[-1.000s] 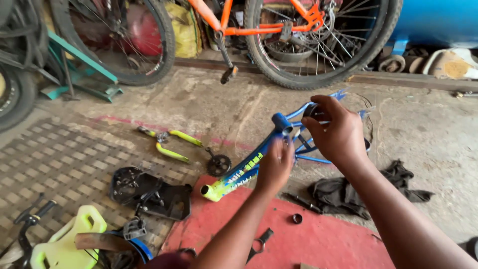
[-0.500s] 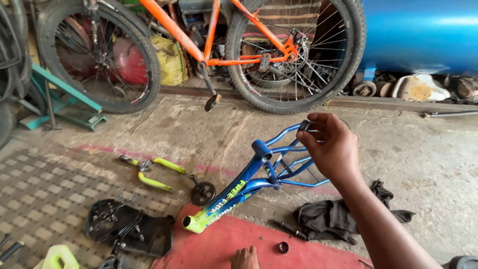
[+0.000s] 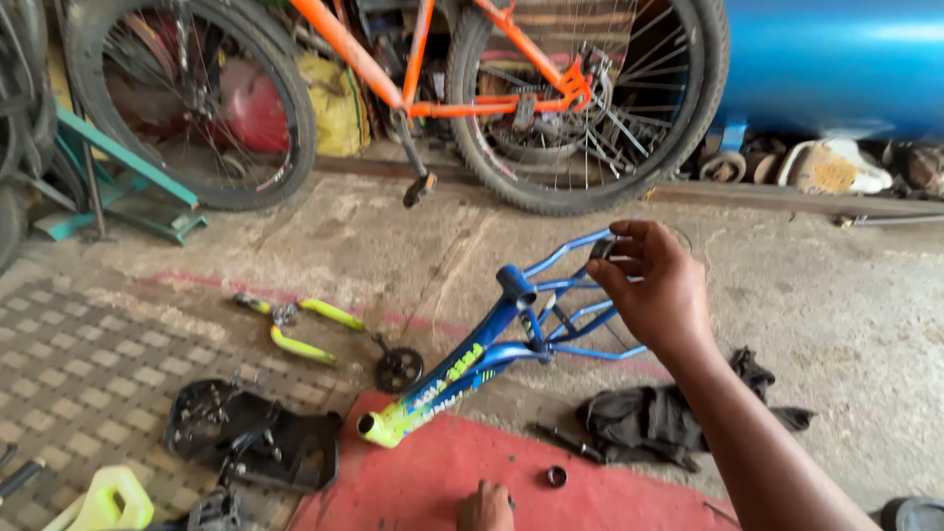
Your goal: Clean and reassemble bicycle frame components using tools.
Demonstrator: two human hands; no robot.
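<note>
R hand point(image 3: 654, 290) fingers closed on rear stays of small blue bike frame point(image 3: 492, 359), propped tilted w/ yellow head-tube end on red mat point(image 3: 423, 472); L hand point(image 3: 485, 508) fingertips down by a small ring point(image 3: 557, 477), grip unclear; looks like mid-strip parts pickup, next needs steady frame.

— What's that frame like?
— A small blue bicycle frame point(image 3: 511, 339), bare, with a yellow-green head tube end.
— How does it lie?
— Tilted: the head tube end rests on the red mat point(image 3: 442, 472), the rear stays raised above the concrete.
— Anything near it?
— A small dark ring point(image 3: 557, 477) lies on the mat, just beside.
</note>
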